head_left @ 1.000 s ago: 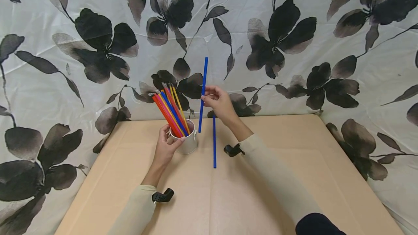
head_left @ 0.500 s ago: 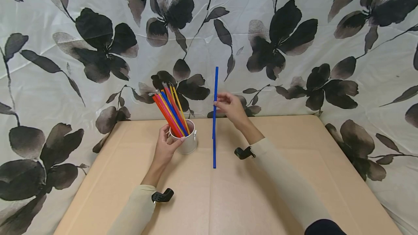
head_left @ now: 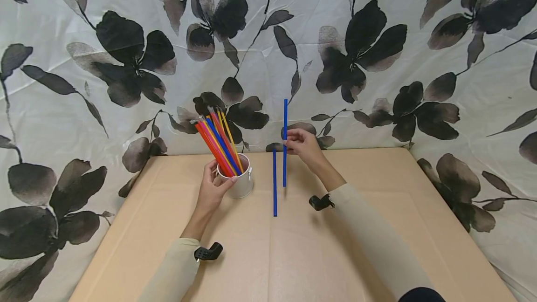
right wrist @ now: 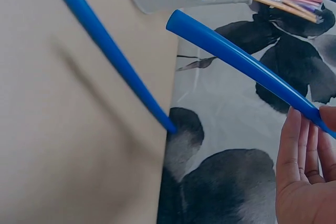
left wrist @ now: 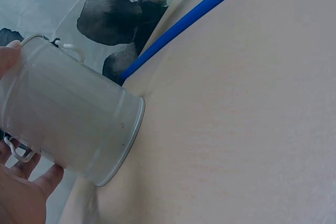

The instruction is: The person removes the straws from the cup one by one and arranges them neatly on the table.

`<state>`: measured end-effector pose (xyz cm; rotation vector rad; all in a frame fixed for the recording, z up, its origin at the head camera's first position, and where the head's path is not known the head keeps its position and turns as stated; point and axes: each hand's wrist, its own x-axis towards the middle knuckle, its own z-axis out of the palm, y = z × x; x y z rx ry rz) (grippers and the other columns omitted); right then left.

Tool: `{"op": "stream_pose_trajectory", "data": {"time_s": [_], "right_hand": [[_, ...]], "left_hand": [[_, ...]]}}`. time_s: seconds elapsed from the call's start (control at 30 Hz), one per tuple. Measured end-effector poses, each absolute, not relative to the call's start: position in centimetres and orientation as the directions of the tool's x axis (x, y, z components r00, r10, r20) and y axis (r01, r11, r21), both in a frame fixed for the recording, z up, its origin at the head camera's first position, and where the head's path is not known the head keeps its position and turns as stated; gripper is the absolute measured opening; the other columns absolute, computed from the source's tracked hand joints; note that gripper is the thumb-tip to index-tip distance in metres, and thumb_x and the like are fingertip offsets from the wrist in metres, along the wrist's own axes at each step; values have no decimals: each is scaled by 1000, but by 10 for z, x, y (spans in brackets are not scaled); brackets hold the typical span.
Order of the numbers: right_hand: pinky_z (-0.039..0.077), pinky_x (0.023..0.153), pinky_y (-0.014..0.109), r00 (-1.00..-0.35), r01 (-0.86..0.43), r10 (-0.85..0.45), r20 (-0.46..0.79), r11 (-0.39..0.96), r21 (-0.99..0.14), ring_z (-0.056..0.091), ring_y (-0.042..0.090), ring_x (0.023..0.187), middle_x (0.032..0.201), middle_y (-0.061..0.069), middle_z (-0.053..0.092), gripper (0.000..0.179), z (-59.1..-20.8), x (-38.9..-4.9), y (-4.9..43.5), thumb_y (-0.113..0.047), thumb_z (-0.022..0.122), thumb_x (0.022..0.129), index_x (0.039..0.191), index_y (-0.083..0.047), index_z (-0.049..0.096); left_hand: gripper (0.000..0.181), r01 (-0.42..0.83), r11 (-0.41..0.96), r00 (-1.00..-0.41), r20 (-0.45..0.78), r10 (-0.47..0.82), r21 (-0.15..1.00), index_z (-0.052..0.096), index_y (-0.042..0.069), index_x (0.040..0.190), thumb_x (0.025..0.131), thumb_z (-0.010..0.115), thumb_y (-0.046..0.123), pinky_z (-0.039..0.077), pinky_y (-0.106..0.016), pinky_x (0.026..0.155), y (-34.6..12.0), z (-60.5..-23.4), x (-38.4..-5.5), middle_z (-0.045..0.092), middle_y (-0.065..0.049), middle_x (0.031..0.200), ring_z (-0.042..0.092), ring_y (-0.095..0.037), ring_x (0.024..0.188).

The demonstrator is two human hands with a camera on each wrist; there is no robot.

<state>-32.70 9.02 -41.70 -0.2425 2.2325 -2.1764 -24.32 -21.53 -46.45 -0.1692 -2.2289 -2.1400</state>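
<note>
My left hand [head_left: 213, 189] grips the rim of a small white metal bucket [head_left: 242, 189], thumb in front and fingers at the left side. Several straws [head_left: 218, 142] in red, orange, yellow, pink and blue lean leftward out of it. To the right, my right hand [head_left: 307, 149] pinches a blue straw [head_left: 285, 120] near its middle between thumb and fingertips. That straw stands nearly upright above the table's far part. A second blue straw [head_left: 275, 185] lies on the table between the bucket and the held straw, pointing away from me. The left wrist view shows the bucket's base [left wrist: 123, 145] close to the tabletop.
The light tan table [head_left: 335, 246] ends at a far edge just behind the bucket. Beyond it hangs a white cloth [head_left: 268, 50] with dark flower prints. A black camera is strapped on each wrist.
My right hand has carried the blue straw rightward and down, from beside the bucket, past the lying straw, to that straw's right. The left hand and bucket have stayed in place.
</note>
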Motion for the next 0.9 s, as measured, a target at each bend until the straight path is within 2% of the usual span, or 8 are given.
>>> {"op": "stream_pose_trajectory", "data": {"time_s": [0.1,0.27,0.5,0.7,0.9], "right_hand": [[54,97,57,-989,-88,-121,86,8,-996,67,18,93,110,16,60,37,-421,-325,92,-1,66,96,131,5,57],[51,99,61,-989,-66,-133,62,25,-997,67,21,97,107,12,60,38,-426,-321,95,-2,65,96,133,4,57],[54,97,57,-993,-21,-120,11,82,-996,66,23,97,115,20,63,37,-436,-318,98,-10,65,99,133,3,57],[60,90,47,-996,11,-91,-24,137,-990,67,21,94,110,17,67,32,-444,-317,100,-12,66,99,128,1,61],[56,95,54,-994,44,-88,-59,160,-986,69,25,95,111,18,68,29,-453,-316,101,-10,64,100,125,4,62]], "left_hand": [[80,112,40,-993,110,44,993,29,11,153,90,78,13,45,-34,111,-216,-465,-242,35,-12,154,42,-33,143],[80,113,41,-993,111,39,993,29,11,153,90,79,13,39,-45,116,-217,-465,-242,35,-12,155,40,-32,144],[80,109,55,-993,107,40,992,29,11,153,90,78,13,37,-48,117,-218,-464,-240,34,-13,156,38,-34,145],[81,117,45,-992,115,47,992,28,9,153,90,78,13,34,-51,119,-219,-463,-239,33,-14,156,36,-36,146],[82,115,40,-992,113,48,993,27,11,154,90,78,12,36,-49,118,-221,-474,-245,33,-13,156,37,-35,146]]}}
